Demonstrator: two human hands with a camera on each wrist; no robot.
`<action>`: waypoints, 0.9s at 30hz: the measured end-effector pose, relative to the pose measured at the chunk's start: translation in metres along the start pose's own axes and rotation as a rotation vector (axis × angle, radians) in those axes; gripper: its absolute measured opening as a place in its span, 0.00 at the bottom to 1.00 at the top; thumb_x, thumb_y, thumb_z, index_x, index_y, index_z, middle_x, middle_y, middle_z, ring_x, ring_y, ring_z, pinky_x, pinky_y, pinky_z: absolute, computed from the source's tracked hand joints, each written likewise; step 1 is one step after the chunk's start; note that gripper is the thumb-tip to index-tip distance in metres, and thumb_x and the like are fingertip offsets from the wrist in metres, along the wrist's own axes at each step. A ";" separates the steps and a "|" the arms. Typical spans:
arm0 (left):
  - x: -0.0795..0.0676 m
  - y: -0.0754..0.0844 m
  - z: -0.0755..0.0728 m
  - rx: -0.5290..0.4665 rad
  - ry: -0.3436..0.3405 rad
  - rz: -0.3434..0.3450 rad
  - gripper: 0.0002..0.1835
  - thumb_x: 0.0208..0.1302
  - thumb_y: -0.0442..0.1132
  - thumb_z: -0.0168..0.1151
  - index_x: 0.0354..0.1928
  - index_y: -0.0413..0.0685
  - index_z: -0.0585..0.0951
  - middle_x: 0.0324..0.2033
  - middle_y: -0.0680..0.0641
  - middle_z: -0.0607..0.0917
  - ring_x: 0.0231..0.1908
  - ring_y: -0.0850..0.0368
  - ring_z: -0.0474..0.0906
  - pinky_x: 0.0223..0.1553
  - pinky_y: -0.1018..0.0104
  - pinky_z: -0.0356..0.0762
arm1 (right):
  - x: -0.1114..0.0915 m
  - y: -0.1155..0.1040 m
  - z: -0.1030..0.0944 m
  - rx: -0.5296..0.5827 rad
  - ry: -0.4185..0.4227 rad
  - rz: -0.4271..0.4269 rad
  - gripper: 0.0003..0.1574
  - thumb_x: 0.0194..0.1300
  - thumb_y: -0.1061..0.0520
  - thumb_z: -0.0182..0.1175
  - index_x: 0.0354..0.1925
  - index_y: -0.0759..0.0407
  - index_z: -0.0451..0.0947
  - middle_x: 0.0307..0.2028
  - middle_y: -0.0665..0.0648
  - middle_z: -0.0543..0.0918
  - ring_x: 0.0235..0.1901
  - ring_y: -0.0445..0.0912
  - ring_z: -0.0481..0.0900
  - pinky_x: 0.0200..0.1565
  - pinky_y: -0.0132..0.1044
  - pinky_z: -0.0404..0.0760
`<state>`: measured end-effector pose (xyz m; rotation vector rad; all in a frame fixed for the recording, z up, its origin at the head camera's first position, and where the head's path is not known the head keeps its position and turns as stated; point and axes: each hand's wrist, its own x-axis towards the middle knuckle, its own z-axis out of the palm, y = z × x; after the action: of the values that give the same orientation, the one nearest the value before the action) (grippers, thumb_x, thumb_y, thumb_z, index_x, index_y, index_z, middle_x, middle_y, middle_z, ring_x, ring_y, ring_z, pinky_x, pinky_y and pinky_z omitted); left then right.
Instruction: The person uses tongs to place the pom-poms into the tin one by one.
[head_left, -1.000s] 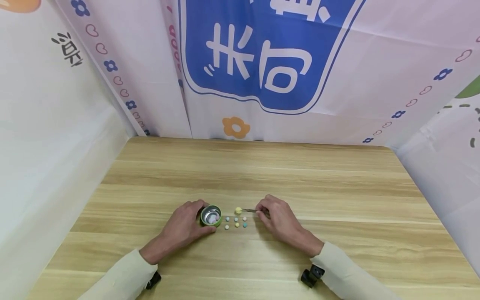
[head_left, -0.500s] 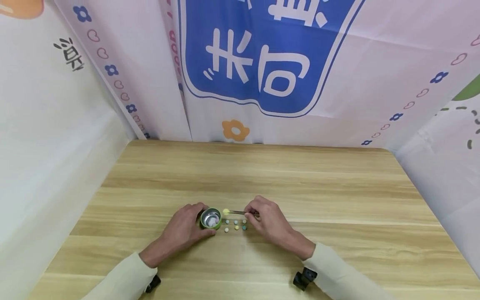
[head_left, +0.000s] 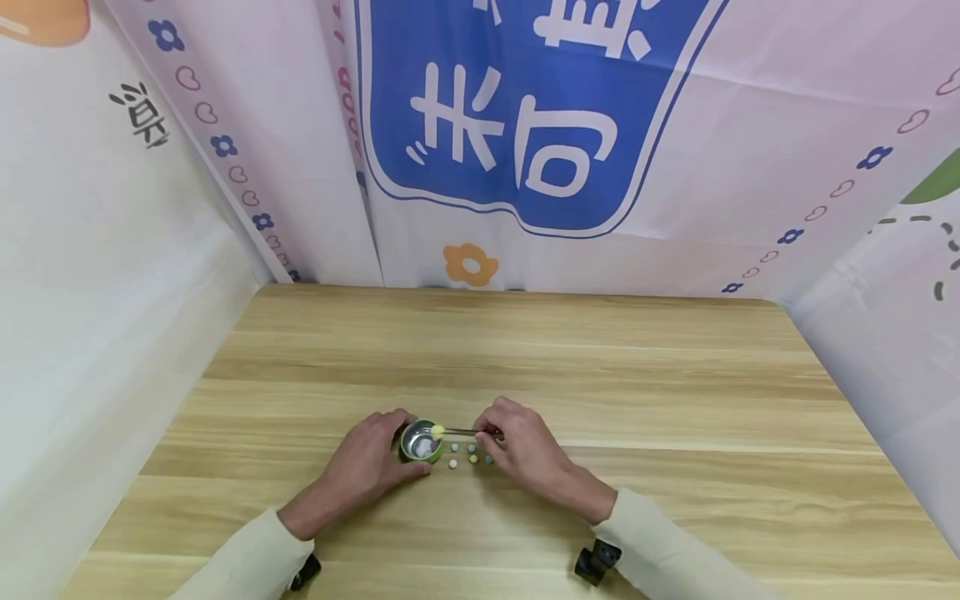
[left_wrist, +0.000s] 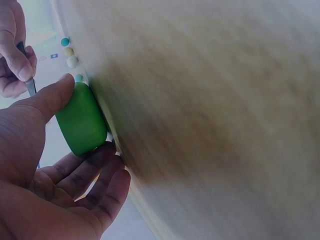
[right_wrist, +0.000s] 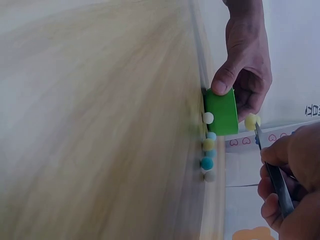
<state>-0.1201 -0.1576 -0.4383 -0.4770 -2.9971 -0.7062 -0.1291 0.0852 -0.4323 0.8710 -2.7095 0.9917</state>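
One green tin (head_left: 421, 442), one tweezers (head_left: 468, 432), five table beads (head_left: 470, 454)

Bright, even light fills the head view, with only soft shadows under the hands and straight edges bowing near the corners. Both wrist views are washed out, and the table (left_wrist: 215, 110) smears into heavy blur close to the lens.

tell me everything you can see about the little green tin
The green tin is a small round open container, bright green outside and shiny metal inside, upright on the wooden table. Something pale lies in it. The left hand grips its sides, thumb on the wall. A pale yellow ball in the tweezers hangs over its rim; small balls lie beside it.
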 end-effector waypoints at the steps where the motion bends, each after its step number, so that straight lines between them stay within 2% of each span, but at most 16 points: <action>1: 0.000 0.000 0.001 0.000 0.002 0.005 0.28 0.41 0.52 0.82 0.44 0.50 0.81 0.37 0.52 0.86 0.39 0.60 0.79 0.41 0.60 0.78 | 0.000 0.000 0.000 -0.003 -0.001 0.000 0.02 0.64 0.62 0.65 0.36 0.58 0.84 0.32 0.50 0.81 0.32 0.38 0.77 0.35 0.27 0.78; 6: 0.003 0.002 0.004 -0.008 0.003 0.027 0.28 0.40 0.52 0.82 0.43 0.49 0.81 0.36 0.52 0.86 0.38 0.59 0.79 0.41 0.60 0.78 | -0.002 0.001 0.000 0.000 -0.001 -0.008 0.03 0.62 0.64 0.66 0.36 0.59 0.84 0.33 0.50 0.81 0.32 0.39 0.78 0.35 0.27 0.78; 11: 0.002 0.001 0.004 -0.015 0.014 0.018 0.28 0.39 0.52 0.82 0.43 0.50 0.81 0.36 0.53 0.85 0.38 0.59 0.79 0.41 0.60 0.78 | 0.000 0.003 0.002 -0.010 -0.022 -0.025 0.04 0.63 0.62 0.64 0.37 0.59 0.84 0.33 0.50 0.82 0.32 0.38 0.77 0.36 0.27 0.78; 17: 0.002 0.000 0.002 -0.020 0.013 0.040 0.28 0.40 0.52 0.82 0.43 0.49 0.80 0.35 0.53 0.85 0.38 0.59 0.80 0.41 0.59 0.78 | 0.001 0.002 0.003 -0.018 -0.043 -0.007 0.04 0.63 0.62 0.64 0.38 0.58 0.85 0.33 0.49 0.81 0.32 0.37 0.75 0.36 0.27 0.77; 27: 0.001 -0.001 0.002 -0.008 0.005 0.007 0.28 0.40 0.52 0.82 0.43 0.50 0.80 0.36 0.53 0.85 0.39 0.59 0.80 0.42 0.59 0.78 | 0.000 0.001 0.005 -0.025 -0.045 -0.023 0.05 0.62 0.63 0.65 0.38 0.58 0.85 0.34 0.50 0.83 0.33 0.38 0.77 0.38 0.28 0.78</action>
<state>-0.1210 -0.1578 -0.4407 -0.4851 -2.9877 -0.7188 -0.1297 0.0825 -0.4370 0.9294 -2.7363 0.9421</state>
